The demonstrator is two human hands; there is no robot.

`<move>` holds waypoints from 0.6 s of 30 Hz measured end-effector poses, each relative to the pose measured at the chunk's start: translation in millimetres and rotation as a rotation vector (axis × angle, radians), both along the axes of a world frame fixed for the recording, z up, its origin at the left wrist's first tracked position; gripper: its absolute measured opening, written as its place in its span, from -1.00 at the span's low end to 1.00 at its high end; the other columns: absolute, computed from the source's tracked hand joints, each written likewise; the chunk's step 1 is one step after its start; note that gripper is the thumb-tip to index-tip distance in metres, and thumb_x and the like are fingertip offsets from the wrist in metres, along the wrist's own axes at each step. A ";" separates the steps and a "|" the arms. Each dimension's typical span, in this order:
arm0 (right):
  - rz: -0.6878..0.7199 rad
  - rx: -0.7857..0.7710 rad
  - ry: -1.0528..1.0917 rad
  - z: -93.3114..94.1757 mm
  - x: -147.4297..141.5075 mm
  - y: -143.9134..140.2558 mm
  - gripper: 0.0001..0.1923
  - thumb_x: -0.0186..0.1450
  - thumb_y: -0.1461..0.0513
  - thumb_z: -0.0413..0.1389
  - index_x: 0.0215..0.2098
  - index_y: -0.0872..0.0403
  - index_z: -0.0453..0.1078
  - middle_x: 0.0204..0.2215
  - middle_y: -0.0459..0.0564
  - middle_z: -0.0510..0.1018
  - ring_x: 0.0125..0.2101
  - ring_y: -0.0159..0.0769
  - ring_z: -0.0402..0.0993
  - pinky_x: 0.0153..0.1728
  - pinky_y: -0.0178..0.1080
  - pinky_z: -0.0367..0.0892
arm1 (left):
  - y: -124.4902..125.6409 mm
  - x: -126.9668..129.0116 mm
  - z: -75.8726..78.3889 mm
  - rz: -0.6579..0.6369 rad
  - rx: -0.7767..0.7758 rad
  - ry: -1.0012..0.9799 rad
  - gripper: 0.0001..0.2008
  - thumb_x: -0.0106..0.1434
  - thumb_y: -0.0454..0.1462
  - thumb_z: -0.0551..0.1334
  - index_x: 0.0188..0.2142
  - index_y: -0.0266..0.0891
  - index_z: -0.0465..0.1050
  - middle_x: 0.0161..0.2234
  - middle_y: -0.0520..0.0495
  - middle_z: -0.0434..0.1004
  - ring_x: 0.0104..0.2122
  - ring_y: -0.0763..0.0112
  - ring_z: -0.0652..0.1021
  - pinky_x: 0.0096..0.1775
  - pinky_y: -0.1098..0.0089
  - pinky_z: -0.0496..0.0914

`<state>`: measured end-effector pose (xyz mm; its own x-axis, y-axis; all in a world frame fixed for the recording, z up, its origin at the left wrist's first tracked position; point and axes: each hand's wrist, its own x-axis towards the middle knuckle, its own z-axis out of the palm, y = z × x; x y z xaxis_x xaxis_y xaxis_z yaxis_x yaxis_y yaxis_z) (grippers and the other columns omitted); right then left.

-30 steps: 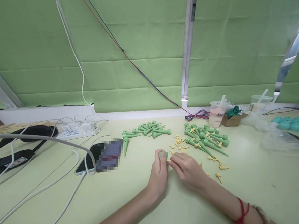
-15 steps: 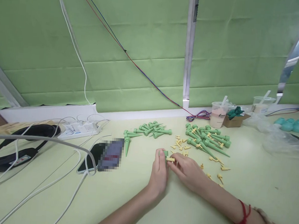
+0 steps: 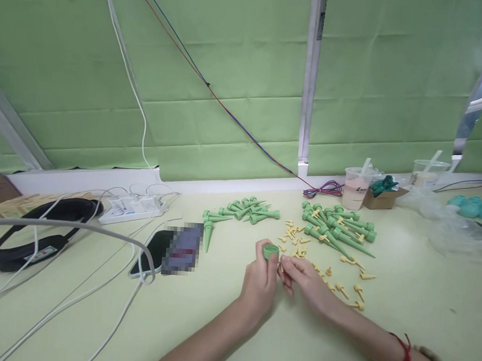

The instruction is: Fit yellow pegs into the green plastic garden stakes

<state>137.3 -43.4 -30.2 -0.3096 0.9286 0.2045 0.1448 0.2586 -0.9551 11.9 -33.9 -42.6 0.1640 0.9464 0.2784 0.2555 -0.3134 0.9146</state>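
Note:
My left hand [image 3: 258, 279] is closed around a green watering spike [image 3: 271, 251], its round threaded mouth tipped up toward me. The rest of that spike is hidden by my fingers. Just right of it, my right hand [image 3: 307, 282] pinches a small yellow plug [image 3: 281, 268] against the spike's side; only a sliver of the plug shows. Beyond my hands lie loose yellow plugs [image 3: 293, 235], several more of them trailing off to the right. One heap of green spikes [image 3: 338, 228] with some yellow plugs on it lies back right, and another green heap [image 3: 245, 209] lies back left.
To the left are phones [image 3: 155, 254], a black headband-like strap [image 3: 40, 255], a white power strip [image 3: 131, 209] and looping white cables. Along the back right stand a drink cup [image 3: 354, 190], a small cardboard box [image 3: 381, 200], clear plastic bags and turquoise round objects [image 3: 470, 207].
The spike in my left hand has turned so its open mouth now shows. The yellow plug, clearly visible before, is now mostly covered by my right fingers. The view has shifted slightly.

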 end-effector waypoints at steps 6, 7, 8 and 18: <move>0.040 -0.274 0.077 4.7 -2.2 0.3 -0.46 0.27 -0.12 -0.25 -0.65 0.07 0.07 -0.73 -0.19 0.12 -0.71 -0.47 0.09 -0.60 -0.34 0.09 | 0.8 0.8 3.4 -0.042 -0.055 -0.053 -0.63 0.26 0.02 -0.11 -0.13 -0.17 0.13 -0.67 0.14 0.24 -0.66 0.44 0.30 -0.55 0.46 0.14; -0.022 -0.117 -0.064 3.7 0.9 1.9 -0.46 0.28 -0.10 -0.25 -0.64 0.08 0.12 -0.72 -0.15 0.18 -0.68 -0.44 0.15 -0.57 -0.33 0.11 | -0.8 3.3 4.5 -0.046 -0.086 -0.118 -0.64 0.26 0.03 -0.13 -0.17 -0.16 0.14 -0.68 0.16 0.19 -0.66 0.47 0.26 -0.56 0.47 0.13; -0.094 0.073 -0.219 2.4 4.3 3.7 -0.48 0.30 -0.07 -0.24 -0.60 0.09 0.18 -0.69 -0.12 0.25 -0.64 -0.41 0.19 -0.55 -0.32 0.12 | -2.4 5.8 5.4 -0.041 -0.119 -0.173 -0.65 0.26 0.04 -0.14 -0.22 -0.16 0.15 -0.69 0.17 0.13 -0.67 0.50 0.21 -0.57 0.49 0.12; -0.178 0.883 -0.817 -0.8 17.3 15.3 -0.65 0.39 0.17 -0.24 -0.37 0.11 0.30 -0.50 -0.01 0.43 -0.50 -0.33 0.36 -0.47 -0.31 0.17 | -3.4 17.0 0.2 0.101 -0.357 -0.314 -0.53 0.20 0.13 -0.13 -0.53 -0.18 0.10 -0.78 0.17 0.00 -0.71 0.53 0.12 -0.58 0.50 0.09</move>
